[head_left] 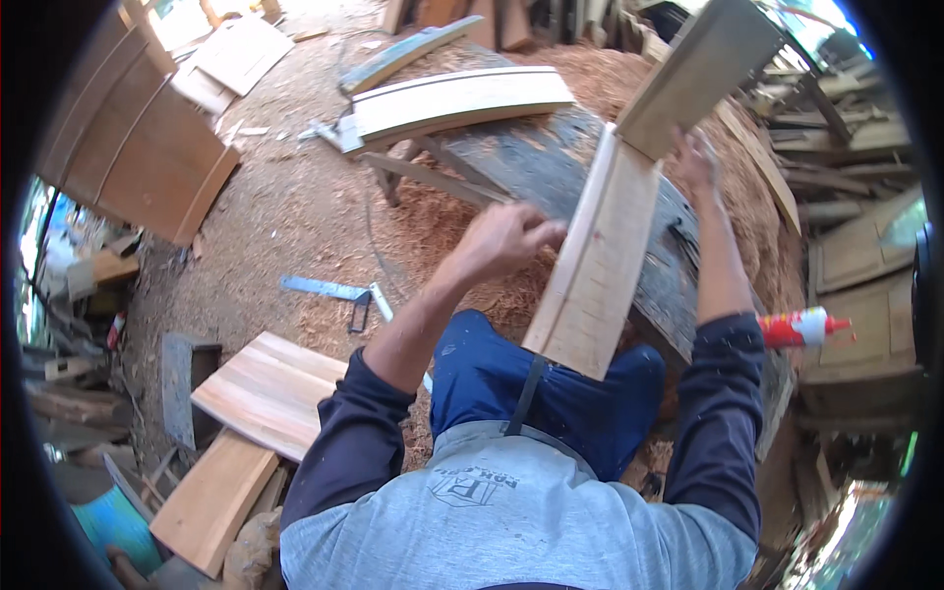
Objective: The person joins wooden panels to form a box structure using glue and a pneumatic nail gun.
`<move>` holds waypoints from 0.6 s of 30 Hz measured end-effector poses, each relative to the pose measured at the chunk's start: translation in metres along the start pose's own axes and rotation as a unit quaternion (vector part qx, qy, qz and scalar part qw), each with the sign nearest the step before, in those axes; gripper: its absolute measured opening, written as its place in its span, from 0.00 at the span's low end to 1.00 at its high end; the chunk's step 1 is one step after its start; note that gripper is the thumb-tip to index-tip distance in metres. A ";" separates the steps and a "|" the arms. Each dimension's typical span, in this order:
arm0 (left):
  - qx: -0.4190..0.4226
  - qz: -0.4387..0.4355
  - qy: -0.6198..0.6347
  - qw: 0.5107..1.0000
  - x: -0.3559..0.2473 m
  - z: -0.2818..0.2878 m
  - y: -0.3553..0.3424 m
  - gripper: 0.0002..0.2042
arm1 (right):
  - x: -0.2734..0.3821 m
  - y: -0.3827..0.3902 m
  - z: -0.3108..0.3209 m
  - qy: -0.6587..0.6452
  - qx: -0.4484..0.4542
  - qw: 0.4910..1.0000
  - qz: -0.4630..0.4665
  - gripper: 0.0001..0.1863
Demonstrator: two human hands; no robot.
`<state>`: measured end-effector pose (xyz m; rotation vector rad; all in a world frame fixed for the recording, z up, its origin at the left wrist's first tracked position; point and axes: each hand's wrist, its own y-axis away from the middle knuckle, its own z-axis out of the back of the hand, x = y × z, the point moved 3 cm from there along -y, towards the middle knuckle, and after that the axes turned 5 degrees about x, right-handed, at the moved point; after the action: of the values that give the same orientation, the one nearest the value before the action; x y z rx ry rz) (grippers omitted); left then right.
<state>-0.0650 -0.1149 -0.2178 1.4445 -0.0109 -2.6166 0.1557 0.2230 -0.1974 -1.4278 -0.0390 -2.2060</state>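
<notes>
A pale wooden board (605, 258) with a raised strip along its left side slants from my lap up over the workbench. At its far end a second, wider wooden board (700, 79) meets it at an angle. My right hand (696, 162) is at the lower right edge of this second board, its fingers against the wood. Just left of the near board hovers my left hand (509, 241), fingers curled in and pointing at the raised strip. Whether anything small sits in those fingers is hidden.
A dark workbench (536, 157) carries a pale curved plank (462, 103). A red and white glue bottle (801, 326) lies at right. On the shaving-strewn floor are a try square (329, 288) and a wide board (270, 388). A brown wooden panel (147, 138) stands far left.
</notes>
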 end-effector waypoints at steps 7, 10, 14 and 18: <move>-0.175 0.074 -0.448 0.873 0.009 0.155 -0.092 0.51 | 0.038 0.081 0.027 -0.044 -0.044 0.998 -0.029 0.27; -0.052 0.121 -0.428 0.894 0.031 0.178 -0.113 0.63 | 0.051 0.131 0.057 0.068 -0.010 0.997 -0.019 0.23; -0.048 0.120 -0.429 0.894 0.042 0.183 -0.117 0.60 | 0.057 0.199 0.104 0.162 -0.016 0.987 -0.014 0.20; -0.079 0.092 -0.412 0.903 0.040 0.180 -0.112 0.56 | 0.051 0.265 0.136 0.179 -0.053 0.982 -0.030 0.20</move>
<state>-0.2523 -0.0216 -0.1641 0.1934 -0.0277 -2.7603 0.3677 0.0110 -0.1571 -1.0730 0.1640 -2.5142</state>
